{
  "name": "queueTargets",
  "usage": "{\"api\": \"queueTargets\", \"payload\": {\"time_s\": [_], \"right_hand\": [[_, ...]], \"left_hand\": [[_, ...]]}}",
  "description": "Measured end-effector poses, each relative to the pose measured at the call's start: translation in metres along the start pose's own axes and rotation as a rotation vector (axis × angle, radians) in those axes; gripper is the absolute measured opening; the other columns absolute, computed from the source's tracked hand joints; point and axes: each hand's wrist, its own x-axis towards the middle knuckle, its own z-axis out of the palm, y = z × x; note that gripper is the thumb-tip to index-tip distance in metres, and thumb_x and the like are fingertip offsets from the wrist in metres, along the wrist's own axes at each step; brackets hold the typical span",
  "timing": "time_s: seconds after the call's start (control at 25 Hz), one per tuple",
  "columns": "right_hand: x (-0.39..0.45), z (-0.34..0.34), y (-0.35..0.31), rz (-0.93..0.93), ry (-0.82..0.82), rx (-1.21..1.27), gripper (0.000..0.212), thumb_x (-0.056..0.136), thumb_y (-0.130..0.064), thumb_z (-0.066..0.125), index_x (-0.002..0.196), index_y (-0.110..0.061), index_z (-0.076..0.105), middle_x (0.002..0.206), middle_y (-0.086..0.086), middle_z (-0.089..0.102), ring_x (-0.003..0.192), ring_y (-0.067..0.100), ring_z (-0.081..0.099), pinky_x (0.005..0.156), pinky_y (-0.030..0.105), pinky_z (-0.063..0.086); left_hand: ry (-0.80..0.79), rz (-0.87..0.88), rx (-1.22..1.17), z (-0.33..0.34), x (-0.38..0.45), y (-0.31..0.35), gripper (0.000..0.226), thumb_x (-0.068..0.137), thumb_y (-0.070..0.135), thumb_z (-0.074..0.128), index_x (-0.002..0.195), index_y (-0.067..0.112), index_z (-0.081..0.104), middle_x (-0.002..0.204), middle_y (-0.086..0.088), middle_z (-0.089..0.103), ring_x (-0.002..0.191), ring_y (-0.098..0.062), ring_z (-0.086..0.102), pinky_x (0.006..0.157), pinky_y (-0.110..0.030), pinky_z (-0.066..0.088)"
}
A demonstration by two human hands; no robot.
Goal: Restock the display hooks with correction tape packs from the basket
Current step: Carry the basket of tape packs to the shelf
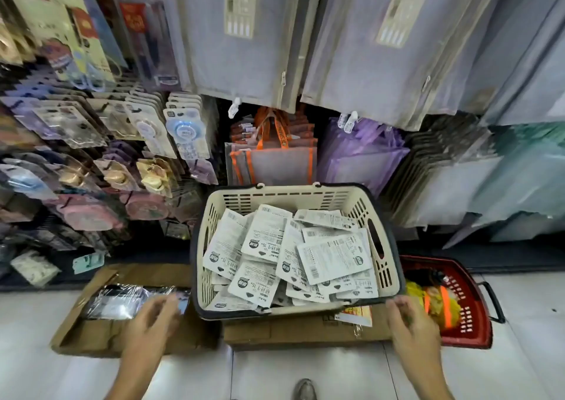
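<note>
Correction tape packs (290, 253), white printed backs, heaped in cream basket (360, 197), both hands empty, loosely curled

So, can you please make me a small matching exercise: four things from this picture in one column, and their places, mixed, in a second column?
Things:
1. cream basket
2. red basket
3. correction tape packs
4. orange-trimmed bags

Places:
A. hanging behind the cream basket
B. piled inside the cream basket
C. on the floor, at the right
D. on top of a cardboard box

Pairs: 1-D, 2-C, 3-B, 4-A
</note>
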Motion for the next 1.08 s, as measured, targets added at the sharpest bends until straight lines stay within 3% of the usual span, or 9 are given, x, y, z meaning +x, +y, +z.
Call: {"api": "queueTargets", "payload": {"time_s": [0.08, 0.12, 0.2, 0.32, 0.44, 0.52, 0.64, 0.84, 1.08], "right_hand": [[0.053, 0.004, -0.012, -0.091, 0.013, -0.153, 0.022, 0.097, -0.028, 0.064, 0.115, -0.032, 0.054, 0.106, -0.002, 0.069, 0.091, 0.025, 0.068, 0.071, 0.040, 0.054], [0.084, 0.008, -0.013, -0.077, -0.017, -0.226, 0.038, 0.095, -0.032, 0.065, 0.129, -0.025, 0.048, 0.118, 0.001, 0.066, 0.099, 0.028, 0.067, 0.078, 0.044, 0.055], [0.136, 0.022, -0.009, 0.078, -0.127, -0.311, 0.055, 0.093, -0.036, 0.066, 0.138, -0.015, 0.043, 0.126, 0.009, 0.064, 0.106, 0.035, 0.064, 0.085, 0.045, 0.051], [0.158, 0.045, 0.028, 0.146, -0.185, -0.229, 0.025, 0.095, -0.032, 0.066, 0.106, -0.011, 0.058, 0.103, 0.013, 0.071, 0.080, 0.025, 0.064, 0.065, 0.035, 0.048], [0.170, 0.052, 0.047, 0.165, -0.172, 0.039, 0.011, 0.092, -0.030, 0.071, 0.088, -0.021, 0.069, 0.080, -0.006, 0.077, 0.062, 0.002, 0.068, 0.047, 0.017, 0.045], [0.170, 0.053, 0.045, 0.179, -0.198, 0.132, 0.007, 0.092, -0.029, 0.072, 0.091, -0.022, 0.071, 0.072, -0.014, 0.075, 0.065, -0.003, 0.069, 0.051, 0.018, 0.050], [0.171, 0.053, 0.028, 0.146, -0.224, 0.146, 0.003, 0.093, -0.028, 0.071, 0.091, -0.026, 0.070, 0.087, -0.009, 0.075, 0.084, 0.014, 0.073, 0.076, 0.035, 0.057], [0.134, 0.093, -0.066, -0.081, -0.392, 0.116, 0.008, 0.089, -0.036, 0.073, 0.097, -0.036, 0.073, 0.092, -0.014, 0.078, 0.080, 0.005, 0.074, 0.072, 0.029, 0.057], [0.022, 0.267, -0.200, -0.351, -0.678, 0.008, 0.010, 0.088, -0.029, 0.072, 0.081, -0.034, 0.066, 0.075, -0.021, 0.073, 0.065, -0.008, 0.065, 0.056, 0.017, 0.052]], "left_hand": [[0.021, 0.059, 0.148, 0.031, 0.027, 0.033, 0.031, 0.092, 0.035, 0.072, 0.112, 0.017, 0.058, 0.101, 0.000, 0.068, 0.097, -0.029, 0.066, 0.078, -0.041, 0.056], [-0.003, 0.066, 0.201, 0.046, 0.039, 0.045, 0.038, 0.089, 0.034, 0.076, 0.115, 0.018, 0.052, 0.102, 0.000, 0.067, 0.095, -0.027, 0.065, 0.082, -0.043, 0.055], [0.027, -0.004, 0.263, 0.071, 0.054, 0.056, 0.040, 0.089, 0.023, 0.076, 0.112, 0.018, 0.044, 0.103, -0.004, 0.064, 0.093, -0.027, 0.062, 0.082, -0.040, 0.051], [0.164, -0.063, 0.302, 0.086, 0.056, 0.029, 0.021, 0.091, 0.010, 0.068, 0.106, 0.003, 0.055, 0.102, -0.016, 0.069, 0.095, -0.037, 0.065, 0.086, -0.047, 0.054], [0.199, -0.153, 0.161, 0.084, 0.065, 0.019, 0.017, 0.091, 0.013, 0.071, 0.105, 0.005, 0.065, 0.100, -0.017, 0.073, 0.095, -0.037, 0.068, 0.086, -0.046, 0.057], [0.200, -0.175, 0.107, 0.083, 0.069, 0.018, 0.014, 0.092, 0.013, 0.072, 0.105, 0.009, 0.067, 0.101, -0.014, 0.074, 0.088, -0.030, 0.068, 0.078, -0.036, 0.055], [0.236, -0.143, -0.003, 0.073, 0.056, 0.013, 0.014, 0.092, 0.007, 0.071, 0.105, 0.014, 0.069, 0.098, -0.009, 0.074, 0.074, -0.010, 0.066, 0.063, -0.022, 0.049], [0.463, -0.172, -0.175, -0.016, 0.016, -0.045, 0.014, 0.087, 0.014, 0.076, 0.082, 0.025, 0.069, 0.066, 0.016, 0.069, 0.053, 0.003, 0.062, 0.050, -0.015, 0.046], [0.811, -0.328, -0.344, -0.186, -0.010, -0.143, 0.017, 0.083, 0.021, 0.078, 0.073, 0.027, 0.066, 0.062, 0.015, 0.069, 0.054, -0.001, 0.062, 0.051, -0.017, 0.050]]}}
